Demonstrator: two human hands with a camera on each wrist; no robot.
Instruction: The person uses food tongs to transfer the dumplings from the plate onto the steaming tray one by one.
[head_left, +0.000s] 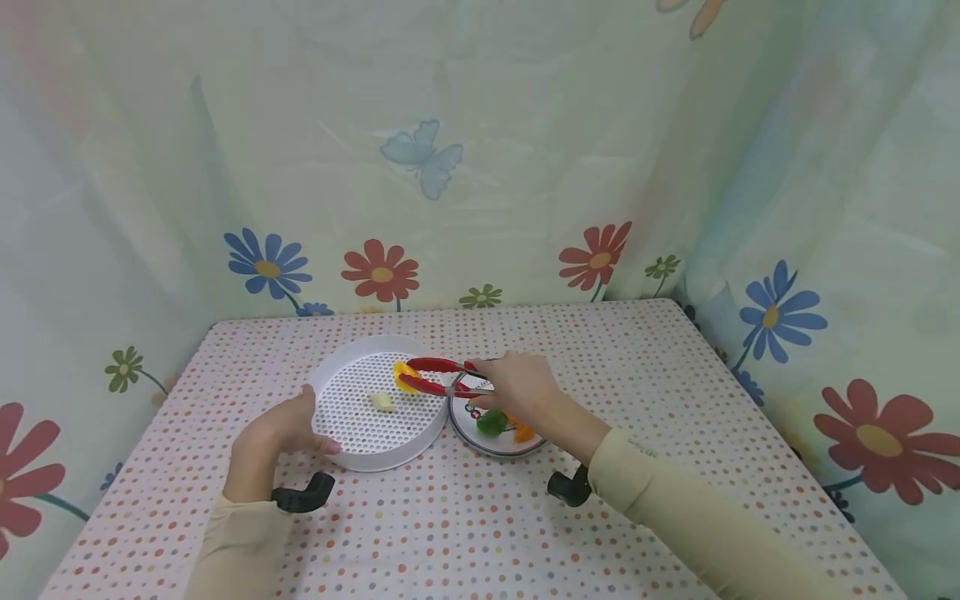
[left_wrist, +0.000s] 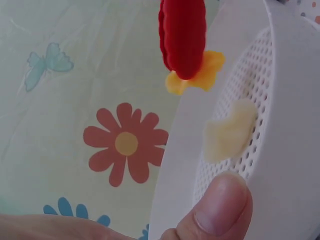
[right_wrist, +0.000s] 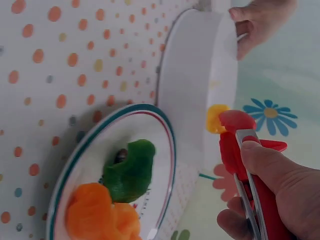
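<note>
My right hand (head_left: pixel 520 385) grips red-tipped metal tongs (right_wrist: pixel 257 192). Between the tong tips is a yellow dumpling-like piece (head_left: pixel 406 376), held over a round white steamer tray (head_left: pixel 333 454) with a perforated floor. A pale cream piece (left_wrist: pixel 232 131) of similar shape lies on that floor. At the tray's left side, my left hand (head_left: pixel 281 425) holds the rim, its thumb on the near edge and its fingers along the outer wall. A plate (right_wrist: pixel 167 165) with a teal rim stands right of the tray, bearing a green piece (right_wrist: pixel 131 172) and orange pieces (right_wrist: pixel 92 212).
A polka-dot cloth covers the table (head_left: pixel 450 533). Behind and at both sides hangs a curtain (head_left: pixel 510 167) printed with flowers and a butterfly. The plate's edge stands close against the tray's wall. Black wrist mounts (head_left: pixel 303 493) show below both hands.
</note>
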